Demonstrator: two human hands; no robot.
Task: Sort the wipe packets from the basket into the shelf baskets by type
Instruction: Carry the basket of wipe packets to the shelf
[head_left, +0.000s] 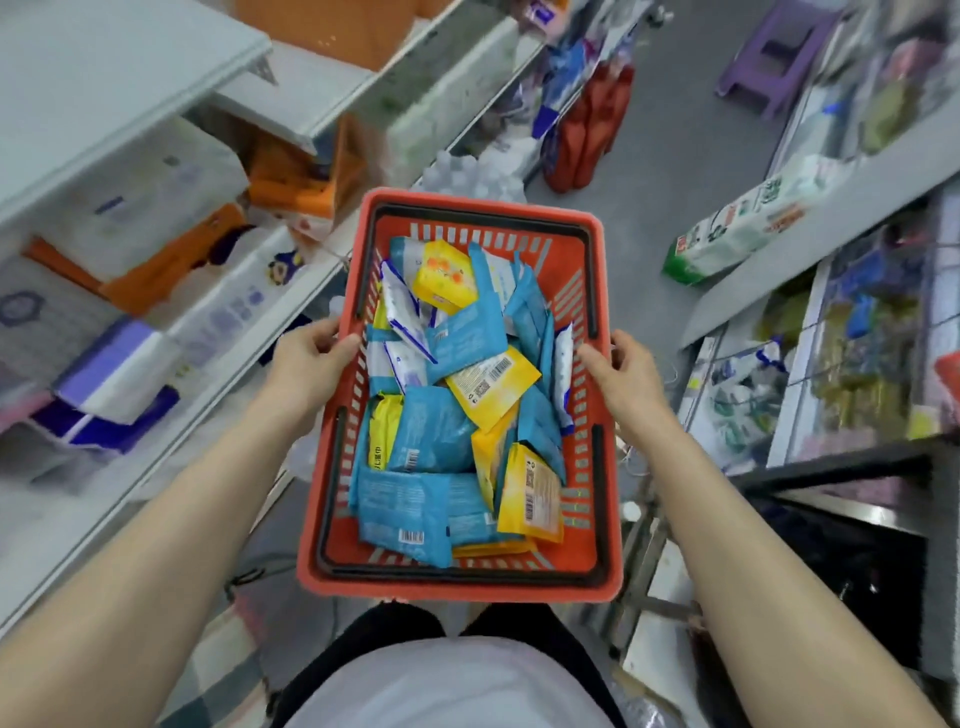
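On the head camera I have the red basket (457, 590) held level in front of my waist. My left hand (311, 358) is curled round the basket's left rim, thumb hooked over the edge. My right hand (621, 371) grips the right rim the same way. Inside the basket lie jumbled blue packets (431, 436), yellow packets (491, 387) and a few white packets (402, 306). Shelves (119, 67) run left of the basket, and a purple stool (774, 52) stands well beyond it.

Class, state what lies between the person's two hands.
Head view: the red slotted plastic basket, holding blue, yellow and white wipe packets, lies between left hand and right hand.
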